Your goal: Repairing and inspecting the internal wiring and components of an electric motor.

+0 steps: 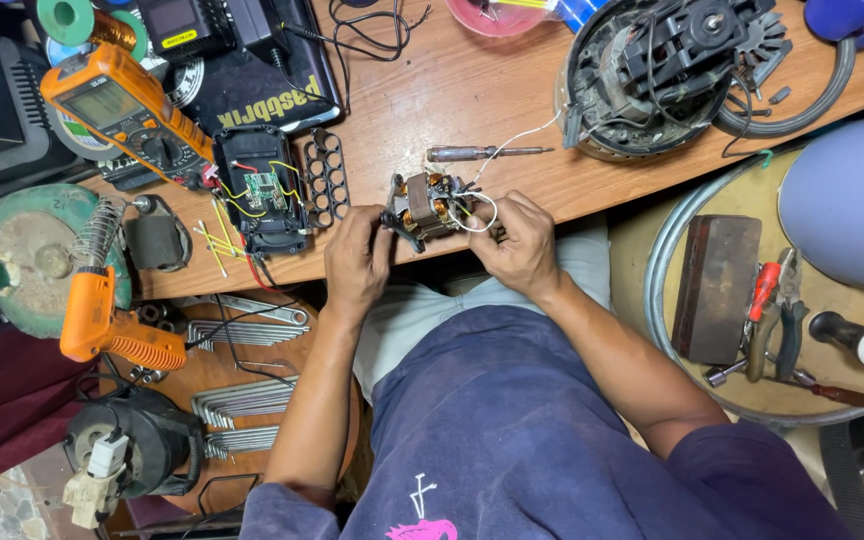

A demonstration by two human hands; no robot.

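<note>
Both hands grip a small electric motor with copper windings and a metal frame (424, 206) at the near edge of the wooden tabletop (472, 90). The left hand (357, 262) clasps its left end. The right hand (518, 243) clasps its right end, beside a looped white wire (480, 212). A metal-shafted screwdriver (482, 152) lies just beyond the motor.

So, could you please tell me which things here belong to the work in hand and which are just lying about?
In hand:
- small motor, held at the table edge by left hand and right hand
- its white wire, looped at the right hand

Lying about:
- screwdriver
- orange meter
- soldering gun
- pliers
- hex keys
- big motor housing
</note>
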